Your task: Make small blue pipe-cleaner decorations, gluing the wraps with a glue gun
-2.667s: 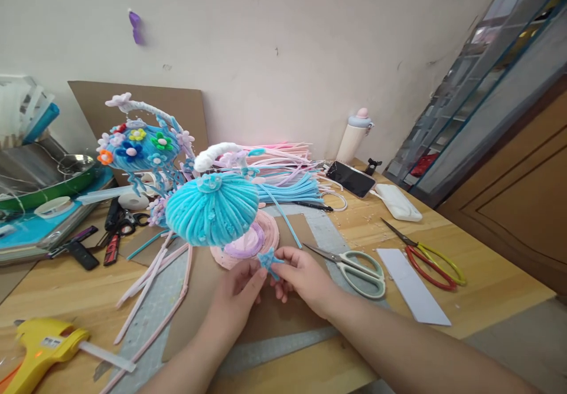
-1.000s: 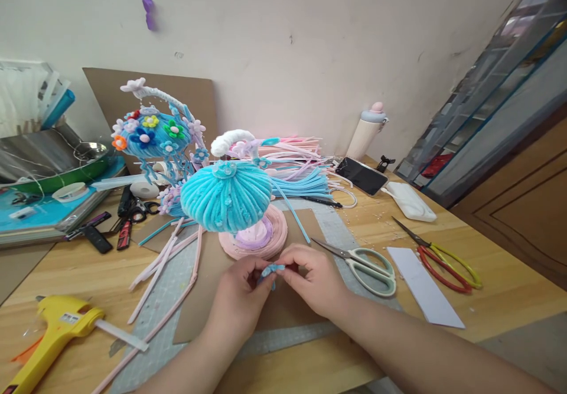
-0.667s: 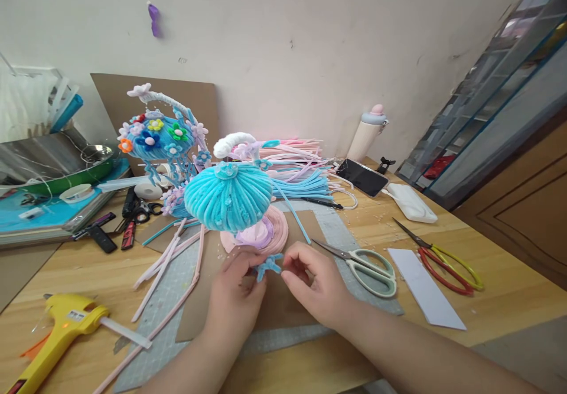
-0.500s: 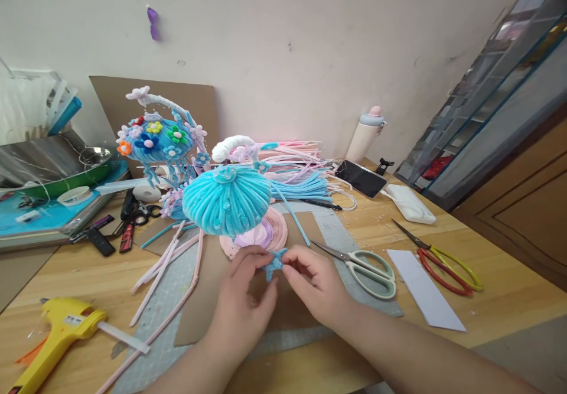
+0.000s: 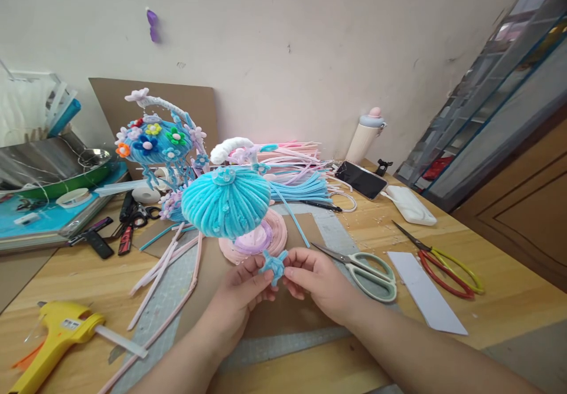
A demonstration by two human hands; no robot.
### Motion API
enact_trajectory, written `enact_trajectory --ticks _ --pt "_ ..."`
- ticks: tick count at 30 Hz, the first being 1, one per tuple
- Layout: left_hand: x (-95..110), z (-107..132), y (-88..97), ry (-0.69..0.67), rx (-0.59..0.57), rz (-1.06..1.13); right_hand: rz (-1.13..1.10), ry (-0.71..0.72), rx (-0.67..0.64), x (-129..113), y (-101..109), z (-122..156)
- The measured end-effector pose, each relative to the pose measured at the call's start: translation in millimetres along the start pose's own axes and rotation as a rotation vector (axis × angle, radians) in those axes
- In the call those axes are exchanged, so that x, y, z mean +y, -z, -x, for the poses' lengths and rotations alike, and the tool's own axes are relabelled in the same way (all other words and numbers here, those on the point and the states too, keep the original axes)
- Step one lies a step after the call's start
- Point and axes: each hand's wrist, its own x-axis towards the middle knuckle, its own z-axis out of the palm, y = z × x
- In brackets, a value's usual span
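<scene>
Between my two hands is a small blue pipe-cleaner piece [image 5: 274, 266], bent into a star-like shape with short arms. My left hand [image 5: 244, 285] pinches its left side with thumb and fingers. The thumb and fingertips of my right hand [image 5: 311, 279] grip its right side. Just beyond them stands a turquoise pipe-cleaner shade [image 5: 227, 202] with a white curved stem [image 5: 233, 147], above a round pink coiled base [image 5: 278, 234]. Brown cardboard [image 5: 292, 317] lies under my hands.
Green-handled scissors [image 5: 372, 273], a white strip [image 5: 425, 292] and red-and-yellow scissors [image 5: 443, 264] lie at right. A yellow glue gun [image 5: 66, 329] is at left. Pipe-cleaner bundles [image 5: 305, 187], a phone [image 5: 361, 179] and a bottle [image 5: 365, 137] stand behind. A flowered blue ornament [image 5: 155, 140] is back left.
The blue piece has been turned between my fingers, showing more of its face. My left thumb has come up from below onto it, and my left fingers have moved beneath.
</scene>
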Motion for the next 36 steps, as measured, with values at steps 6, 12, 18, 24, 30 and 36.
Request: enact_trajectory --ticks 6,12,18,24,30,36 --pt "1.1 -2.8 -0.1 -0.047 0.040 -0.109 -0.067 -0.088 -0.013 3.6 2.7 -1.2" --pt "-7.1 -5.5 3.9 -0.088 0.019 -0.131 -0.061 -0.033 -0.009 13.5 3.6 -2.2" --pt "-8.6 -4.6 3.9 -0.067 0.056 -0.116 0.105 -0.037 -0.064 3.7 5.8 -4.1" --pt "-1.3 -1.1 4.6 0.071 0.119 0.187 0.971 0.348 0.197 -31.2 51.5 -26.9" --pt "1.8 0.5 8.6 0.189 0.076 0.345 1.334 0.454 -0.218 -34.9 94.3 -56.3" --pt "-1.9 2.3 10.5 0.226 -0.044 0.346 1.380 0.485 -0.378 -33.7 97.3 -70.2"
